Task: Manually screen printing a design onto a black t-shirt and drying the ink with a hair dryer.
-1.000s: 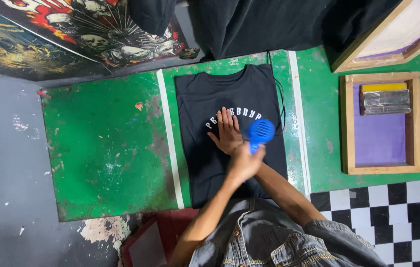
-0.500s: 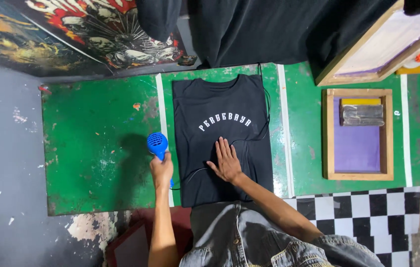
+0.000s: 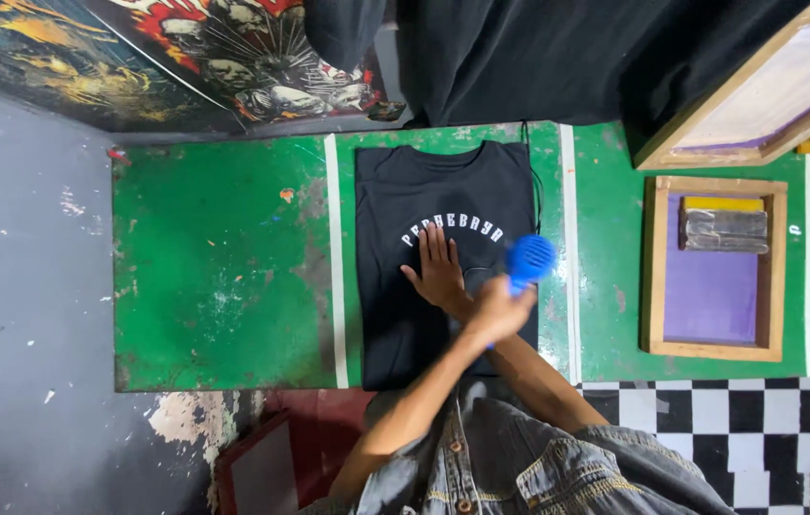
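While my right hand (image 3: 438,272) lies flat on the shirt (image 3: 395,315), my left hand (image 3: 498,310) grips the blower (image 3: 530,257) at 3 o'clock, probably drying print; next, sweep steadily.

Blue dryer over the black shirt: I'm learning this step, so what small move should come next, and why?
Probably sweep the blue dryer in the left hand leftward across the white print. Its head sits off the arc's right end, while the right hand lies flat on the black shirt just below the letters.

The crossed hands hide part of the black shirt (image 3: 443,200).
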